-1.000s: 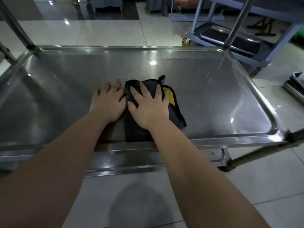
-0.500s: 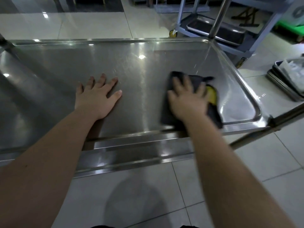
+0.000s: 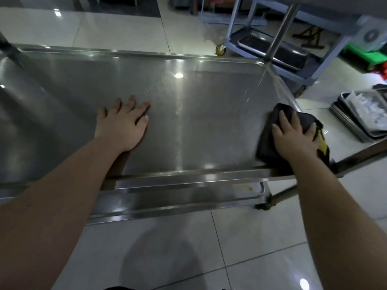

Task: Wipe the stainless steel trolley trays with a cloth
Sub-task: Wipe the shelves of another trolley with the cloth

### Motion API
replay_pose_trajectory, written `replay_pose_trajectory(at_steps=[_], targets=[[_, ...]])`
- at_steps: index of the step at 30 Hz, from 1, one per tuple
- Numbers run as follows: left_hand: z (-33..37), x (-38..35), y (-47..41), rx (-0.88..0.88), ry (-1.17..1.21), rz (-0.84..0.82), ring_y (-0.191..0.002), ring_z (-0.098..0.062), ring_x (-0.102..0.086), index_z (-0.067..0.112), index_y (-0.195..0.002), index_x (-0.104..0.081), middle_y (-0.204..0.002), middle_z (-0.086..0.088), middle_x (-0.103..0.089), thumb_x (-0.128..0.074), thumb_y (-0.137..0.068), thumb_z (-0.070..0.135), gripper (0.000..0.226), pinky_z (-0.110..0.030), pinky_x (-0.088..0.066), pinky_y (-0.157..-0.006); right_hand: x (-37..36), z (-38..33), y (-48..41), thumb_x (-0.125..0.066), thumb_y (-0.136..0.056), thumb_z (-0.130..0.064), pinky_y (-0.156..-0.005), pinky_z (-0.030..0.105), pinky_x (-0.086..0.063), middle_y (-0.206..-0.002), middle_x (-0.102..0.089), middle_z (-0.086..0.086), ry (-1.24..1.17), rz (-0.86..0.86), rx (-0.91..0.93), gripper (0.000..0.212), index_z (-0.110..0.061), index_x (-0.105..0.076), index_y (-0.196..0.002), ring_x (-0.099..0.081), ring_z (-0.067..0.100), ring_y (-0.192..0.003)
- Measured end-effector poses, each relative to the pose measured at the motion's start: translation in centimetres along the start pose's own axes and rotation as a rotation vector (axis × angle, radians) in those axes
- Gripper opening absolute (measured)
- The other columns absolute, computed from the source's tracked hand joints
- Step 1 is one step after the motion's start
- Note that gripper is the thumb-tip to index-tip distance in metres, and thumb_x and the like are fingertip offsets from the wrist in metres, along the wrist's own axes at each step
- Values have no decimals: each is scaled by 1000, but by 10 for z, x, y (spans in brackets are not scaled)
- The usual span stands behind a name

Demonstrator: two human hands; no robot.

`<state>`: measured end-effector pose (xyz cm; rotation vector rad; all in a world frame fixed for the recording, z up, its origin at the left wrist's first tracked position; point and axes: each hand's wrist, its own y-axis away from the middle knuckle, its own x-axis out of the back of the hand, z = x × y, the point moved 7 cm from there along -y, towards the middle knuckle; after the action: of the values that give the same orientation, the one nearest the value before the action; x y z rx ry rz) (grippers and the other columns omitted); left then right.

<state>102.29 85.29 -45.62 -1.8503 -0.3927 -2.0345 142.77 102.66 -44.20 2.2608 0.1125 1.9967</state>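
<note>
Since the cloth (image 3: 267, 141) at the near right corner of the tray (image 3: 199, 122) looks soft, light and limp, the right hand (image 3: 293, 137) presses it flat with spread fingers, while the left hand (image 3: 123, 124) lies spread on bare steel.

A commercial kitchen or catering back room is suggested: a wide stainless steel trolley tray (image 3: 199, 114), with a lower tray (image 3: 188, 198) beneath it, is seen on a glossy tiled floor (image 3: 261, 237). Behind it, a second trolley (image 3: 231, 26) on a yellow castor (image 3: 221, 50) is loaded with a deep steel pan (image 3: 293, 54). At the right, a stack of metal baking trays (image 3: 345, 120) is set on the floor, and a green crate (image 3: 366, 56) is seen further back.
</note>
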Motion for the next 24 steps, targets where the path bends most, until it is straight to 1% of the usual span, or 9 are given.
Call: replay_pose_trajectory(at_steps=[3,6,8,10,11,14,17,21,24], targets=[[0,-1,0,3,-16,-11,-149,-29,-11,48,-150,-15,-163,7,-11,-19,-100,51,50,-56,-12,-116,-12,-59,29,-15,-98,-57,-114,63,1,-163,9,-13,21,11,73,56,-48,2,-151,10,44,-146],[-3,-2,0,9,19,-35,-149,-28,-10,46,-150,-20,-163,6,-13,-22,-101,48,49,-54,-9,-116,-37,-165,87,-15,-98,-58,-111,66,3,-163,8,-10,8,29,367,58,-45,0,-152,11,47,-144],[-6,3,0,-2,277,18,-149,-25,-13,40,-149,-32,-161,2,-21,-32,-104,34,45,-47,-7,-118,-49,-219,123,-14,-97,-58,-109,67,6,-163,7,-8,8,21,509,58,-45,-1,-152,12,47,-144],[-23,19,3,-22,703,104,-148,-27,-19,24,-144,-40,-156,-10,-31,-40,-102,7,45,-28,-6,-119,-53,-241,133,-14,-97,-59,-110,68,6,-163,7,-8,14,6,531,58,-45,-1,-152,13,46,-144],[-42,30,5,-35,785,154,-147,-29,-21,14,-143,-41,-154,-15,-33,-41,-100,-2,46,-21,-6,-116,-54,-242,131,-14,-97,-59,-111,68,4,-163,7,-9,12,4,520,58,-46,-1,-152,12,45,-145],[-136,51,16,48,475,199,-147,-29,-19,17,-145,-41,-156,-7,-30,-43,-100,5,47,-25,-5,-114,-54,-237,125,-15,-97,-61,-113,65,2,-163,7,-11,16,-1,503,57,-49,0,-151,10,43,-146],[-219,42,47,238,97,5,-149,-29,-7,38,-150,-30,-162,3,-18,-31,-104,41,46,-52,0,-117,-55,-239,124,-15,-97,-61,-113,65,0,-163,7,-12,37,-9,466,56,-51,1,-150,10,43,-146],[-222,37,55,230,2,-55,-150,-24,-6,46,-151,-16,-163,11,-9,-18,-101,51,50,-61,-4,-115,-59,-276,127,-13,-97,-57,-111,68,4,-163,8,-8,28,-9,343,56,-48,1,-151,12,47,-144],[-222,38,53,236,45,-40,-150,-20,-7,47,-151,-16,-162,13,-8,-17,-103,47,48,-60,-3,-115,-72,-357,163,-18,-98,-55,-109,70,5,-164,5,-5,4,15,393,58,-43,-4,-153,11,50,-143]])
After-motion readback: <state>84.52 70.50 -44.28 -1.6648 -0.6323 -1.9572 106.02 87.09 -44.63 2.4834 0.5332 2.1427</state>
